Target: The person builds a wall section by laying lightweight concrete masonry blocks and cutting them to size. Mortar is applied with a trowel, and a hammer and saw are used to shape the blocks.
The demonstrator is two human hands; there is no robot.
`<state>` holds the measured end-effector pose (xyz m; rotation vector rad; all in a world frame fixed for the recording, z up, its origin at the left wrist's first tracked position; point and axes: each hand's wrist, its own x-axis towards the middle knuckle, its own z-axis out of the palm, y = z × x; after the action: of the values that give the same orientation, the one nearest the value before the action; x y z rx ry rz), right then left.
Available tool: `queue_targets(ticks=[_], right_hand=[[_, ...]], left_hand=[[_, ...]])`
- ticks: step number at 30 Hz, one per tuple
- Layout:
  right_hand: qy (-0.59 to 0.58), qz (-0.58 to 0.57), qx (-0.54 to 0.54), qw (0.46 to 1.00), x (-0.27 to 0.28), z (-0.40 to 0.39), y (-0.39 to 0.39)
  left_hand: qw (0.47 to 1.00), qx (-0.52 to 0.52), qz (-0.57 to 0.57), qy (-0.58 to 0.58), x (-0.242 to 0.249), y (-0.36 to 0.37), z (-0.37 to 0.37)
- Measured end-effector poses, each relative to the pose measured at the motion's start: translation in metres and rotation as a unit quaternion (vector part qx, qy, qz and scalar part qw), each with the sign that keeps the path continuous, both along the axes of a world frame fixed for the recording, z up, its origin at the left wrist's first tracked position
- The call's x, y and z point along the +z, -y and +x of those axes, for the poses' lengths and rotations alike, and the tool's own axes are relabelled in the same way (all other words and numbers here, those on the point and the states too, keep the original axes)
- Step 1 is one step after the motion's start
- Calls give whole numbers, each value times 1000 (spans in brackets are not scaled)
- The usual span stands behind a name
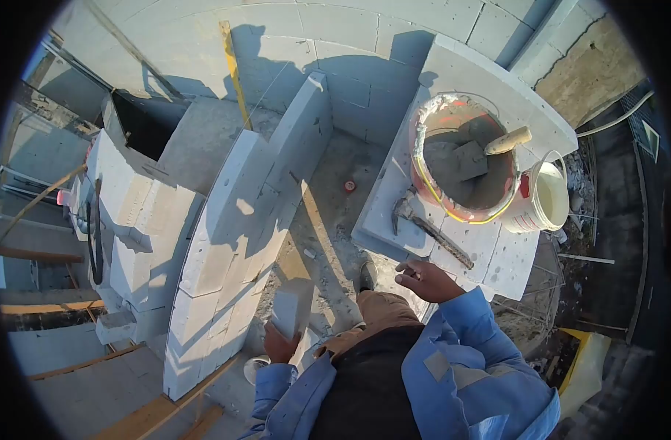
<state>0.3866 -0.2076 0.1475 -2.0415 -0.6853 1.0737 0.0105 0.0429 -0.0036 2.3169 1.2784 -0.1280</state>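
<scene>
My left hand (280, 342) grips the lower end of a light grey aerated concrete block (293, 306), held upright low beside my leg. My right hand (429, 281) hovers in front of my body, fingers loosely bent and apart, with nothing visible in it. Nearest to it is a hammer (432, 229) with a worn handle, lying on the white block stack (460, 253). Behind the hammer stands a red bucket (422, 167) of grey mortar. A trowel (508, 140) with a wooden handle rests in that bucket, its blade on the mortar.
A low white block wall (233, 220) runs along my left. A yellow level (235, 73) leans against the back wall (335, 44). Beside the mortar bucket is a small white bucket (548, 196). A red cap (349, 186) and a plank (324, 235) are on the dusty floor.
</scene>
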Motion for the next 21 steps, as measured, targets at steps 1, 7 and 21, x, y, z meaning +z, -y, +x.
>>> queue_targets(ticks=[1,7,21], right_hand=[[-63,33,8,997,35,23,-1],[268,128,-37,954,194,134,23],[493,-39,-278,823,187,241,49]], left_hand=[[1000,-20,2,-4,13,-5,18],[1000,7,-7,23,73,-19,120],[975,-112,11,189,117,-113,289]])
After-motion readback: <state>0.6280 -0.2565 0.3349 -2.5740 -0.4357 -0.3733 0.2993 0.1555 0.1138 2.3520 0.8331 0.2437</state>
